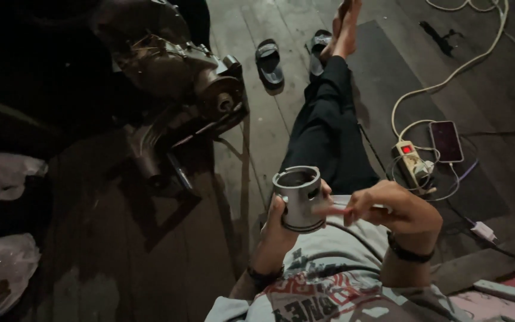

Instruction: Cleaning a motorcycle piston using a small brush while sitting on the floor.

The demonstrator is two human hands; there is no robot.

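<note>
A seated person's left hand (281,229) wraps its fingers around a grey metal piston (299,197), held upright above their lap. The right hand (397,209), just right of the piston, pinches a small pale tool (332,209) whose tip touches the piston's side. An engine (180,71) sits beyond the piston.

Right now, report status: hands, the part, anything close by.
Left hand gripping metal piston, open end up. Right hand holding thin pale tool against piston's side. Engine on floor ahead-left, apart. Power strip and phone to right.
</note>
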